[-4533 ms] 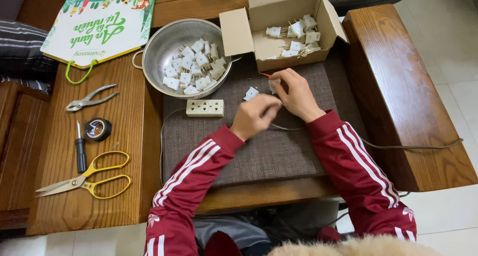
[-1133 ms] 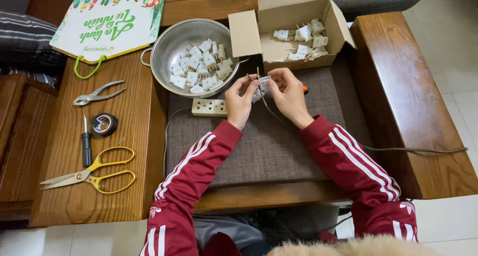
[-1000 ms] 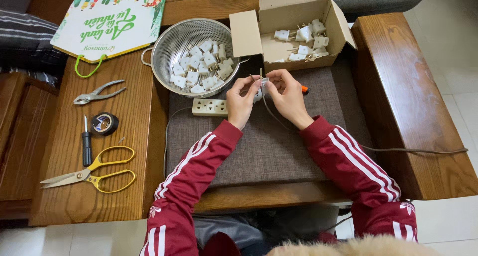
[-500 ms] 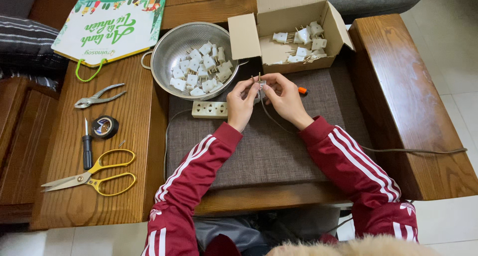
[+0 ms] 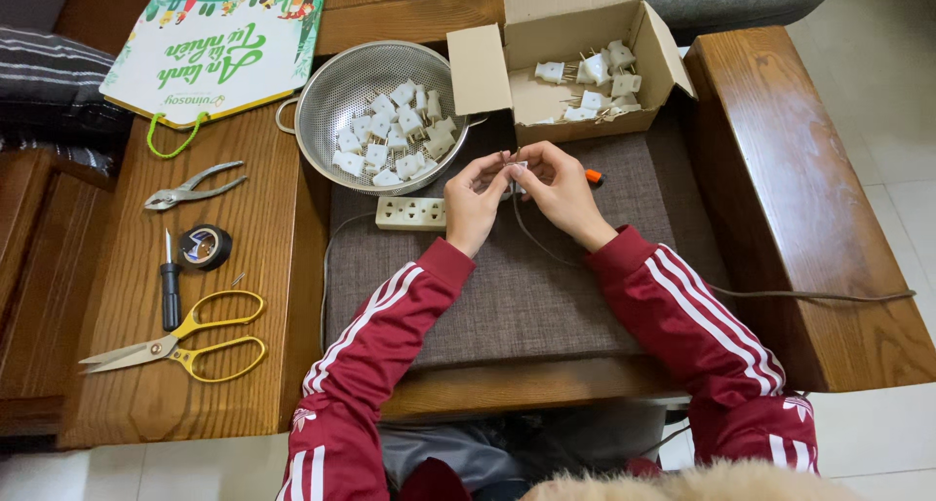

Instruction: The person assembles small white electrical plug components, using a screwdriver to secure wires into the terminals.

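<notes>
My left hand (image 5: 476, 204) and my right hand (image 5: 560, 189) meet above a grey-brown cushion (image 5: 507, 277), fingertips pinched together on a small white plug (image 5: 517, 167) with the bare end of a grey cable (image 5: 534, 243). The cable runs from my fingers down across the cushion and off to the right. An orange-tipped tool (image 5: 592, 176) pokes out from behind my right hand. A white power strip (image 5: 410, 212) lies just left of my left hand.
A steel colander (image 5: 322, 101) of white plug parts and an open cardboard box (image 5: 575, 67) of plugs stand behind my hands. On the left wooden board lie pliers (image 5: 191, 188), a tape roll (image 5: 205, 247), a screwdriver (image 5: 171, 287), yellow scissors (image 5: 180, 340) and a green-and-white bag (image 5: 210, 43).
My hands have lifted from the cushion's middle toward the box and closed together on the plug and wire. In the last second they have barely moved.
</notes>
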